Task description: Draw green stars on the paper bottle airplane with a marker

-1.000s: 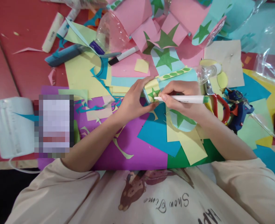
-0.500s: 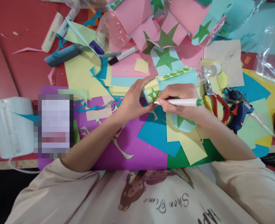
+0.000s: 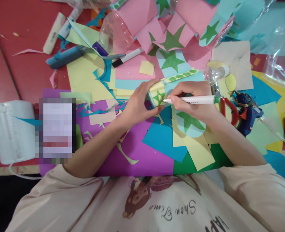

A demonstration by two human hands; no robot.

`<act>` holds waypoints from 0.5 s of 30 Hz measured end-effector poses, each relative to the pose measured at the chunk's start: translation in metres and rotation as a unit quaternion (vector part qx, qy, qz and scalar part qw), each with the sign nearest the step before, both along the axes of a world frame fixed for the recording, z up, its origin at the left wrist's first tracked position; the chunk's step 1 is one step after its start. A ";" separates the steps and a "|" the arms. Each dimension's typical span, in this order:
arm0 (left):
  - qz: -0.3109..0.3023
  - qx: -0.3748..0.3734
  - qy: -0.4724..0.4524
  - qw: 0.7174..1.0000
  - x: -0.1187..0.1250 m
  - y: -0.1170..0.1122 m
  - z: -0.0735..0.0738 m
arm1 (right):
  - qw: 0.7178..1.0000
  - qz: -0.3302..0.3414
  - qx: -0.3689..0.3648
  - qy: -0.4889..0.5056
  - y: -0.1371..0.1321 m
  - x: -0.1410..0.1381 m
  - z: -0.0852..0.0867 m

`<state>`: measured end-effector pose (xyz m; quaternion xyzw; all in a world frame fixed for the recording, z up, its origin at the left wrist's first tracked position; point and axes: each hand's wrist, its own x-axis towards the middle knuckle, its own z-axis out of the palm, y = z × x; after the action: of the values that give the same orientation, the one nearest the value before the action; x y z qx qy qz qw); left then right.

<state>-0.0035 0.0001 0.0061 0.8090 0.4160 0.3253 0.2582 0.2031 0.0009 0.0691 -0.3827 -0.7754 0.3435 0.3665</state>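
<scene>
Fingers (image 3: 144,88) of the left hand (image 3: 136,108) are curled around the near end of a paper-wrapped bottle (image 3: 181,80), closed on it from above with the thumb underneath. The right hand (image 3: 189,101) is closed in a writing grip on a white pen (image 3: 193,100), whose tip touches the small green star (image 3: 159,96) on the bottle's yellow band, just beside the left fingertips.

Surroundings: the bottle lies on its side across a litter of coloured paper, its clear neck (image 3: 216,72) pointing to the person's right. Red-handled scissors (image 3: 225,108) lie directly behind the pen's green-ringed end, and a blue glue gun (image 3: 247,116) sits just beyond them. Under the right wrist is a light blue piece bearing a green star (image 3: 189,122), resting on yellow and teal sheets. Farther up the table lie a black-capped marker (image 3: 128,57), a clear bottle half (image 3: 114,33) and pink sheets with green stars (image 3: 171,40). A white roll (image 3: 10,130) stands well apart at the left edge, beside a blurred-out rectangle.

Position: the bottle rests between both hands, the left steadying its end and the right bridging over its middle.
</scene>
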 end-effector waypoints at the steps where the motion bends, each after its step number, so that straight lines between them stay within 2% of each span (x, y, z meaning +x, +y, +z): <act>1: -0.001 0.002 0.000 1.000 0.000 0.000 0.000 | 1.000 0.002 0.003 0.000 0.000 0.000 0.001; 15: 0.002 0.003 -0.006 1.000 0.000 0.000 -0.002 | 1.000 0.004 -0.009 0.018 0.001 0.002 0.003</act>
<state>-0.0034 0.0004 0.0044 0.8068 0.4150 0.3325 0.2574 0.2052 0.0023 0.0723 -0.3766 -0.7674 0.3584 0.3754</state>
